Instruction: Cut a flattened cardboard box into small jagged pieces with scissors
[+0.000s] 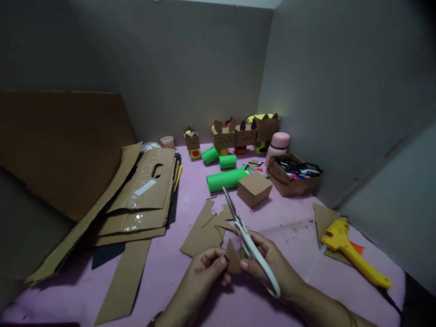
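Observation:
My left hand (211,267) pinches a small pointed, leaf-shaped cardboard piece (233,259) between thumb and fingers. In my right hand (272,263) are white-handled scissors (252,252), their blades aimed forward and away from me. A bit of brown, perhaps a second cardboard piece, shows by the right thumb; most of it is hidden. Just beyond both hands lies a cut cardboard sheet (200,231) with scraps at its edge. Past the scissor tips rest a green paper tube (223,180) and a closed cardboard box (255,190).
Cardboard sheets (150,181) are stacked at left, with a cardboard strip (124,281) in front. At right a yellow glue gun (354,254) lies partly on cardboard. Behind it stand a box of pens (294,179) and a pink bottle (278,147). Several cardboard animal figures (224,137) line the back wall.

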Motion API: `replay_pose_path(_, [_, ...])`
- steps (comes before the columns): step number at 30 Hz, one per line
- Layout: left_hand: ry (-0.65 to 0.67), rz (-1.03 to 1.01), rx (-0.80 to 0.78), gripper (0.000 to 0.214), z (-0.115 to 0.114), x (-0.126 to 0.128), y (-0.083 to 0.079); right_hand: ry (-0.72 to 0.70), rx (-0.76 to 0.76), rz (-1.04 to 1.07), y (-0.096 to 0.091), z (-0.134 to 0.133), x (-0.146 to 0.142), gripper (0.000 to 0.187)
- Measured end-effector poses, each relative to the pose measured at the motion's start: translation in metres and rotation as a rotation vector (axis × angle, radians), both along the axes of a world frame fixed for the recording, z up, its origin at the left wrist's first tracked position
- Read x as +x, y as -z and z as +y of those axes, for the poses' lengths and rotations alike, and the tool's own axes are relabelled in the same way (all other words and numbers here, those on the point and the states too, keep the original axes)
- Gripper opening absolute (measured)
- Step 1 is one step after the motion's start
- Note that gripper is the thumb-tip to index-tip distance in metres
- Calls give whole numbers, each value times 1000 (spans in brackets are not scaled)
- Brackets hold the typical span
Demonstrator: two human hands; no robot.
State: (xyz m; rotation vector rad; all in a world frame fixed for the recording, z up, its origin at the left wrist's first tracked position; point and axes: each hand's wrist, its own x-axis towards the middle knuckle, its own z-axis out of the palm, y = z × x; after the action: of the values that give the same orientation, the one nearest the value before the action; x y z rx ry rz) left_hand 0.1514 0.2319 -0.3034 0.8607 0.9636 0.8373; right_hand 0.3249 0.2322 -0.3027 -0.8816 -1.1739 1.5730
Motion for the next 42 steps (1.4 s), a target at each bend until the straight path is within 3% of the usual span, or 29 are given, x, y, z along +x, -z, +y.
replay_pose_path(4, [-43, -178, 14, 20, -1, 2, -4, -7, -97, 92, 6, -2, -6, 58])
replay_pose_path(11, [86, -233, 60, 21, -8, 10, 1, -169, -216, 294, 8, -10, -19, 58])
replay_pose_path(15, [94, -219, 35, 17, -9, 9, 3, -70, -235, 302, 5, -10, -17, 61])
replay_pose_path(20, [-19, -106, 123, 30, -7, 4, 4, 145, -75, 173, 7, -10, -13, 61])
replay_pose_path(23, [-51, -44, 144, 23, -5, 4, 3, 184, -5, 87, 8, -10, -12, 58])
replay_pose_path(31, [-131, 57, 96, 25, -3, 4, -4, 134, -5, 40, 12, -10, -12, 57])
replay_pose_path(35, [-86, -53, 49, 23, -6, 5, -6, 122, -91, 82, 8, -9, -12, 61])
replay_pose_path(39, [94, -236, -3, 39, -8, 5, -6, 9, -193, 154, 6, -7, -11, 69])
replay_pose_path(42, [21, -195, 71, 27, -6, 4, -5, -26, -210, 160, 9, -7, -11, 69])
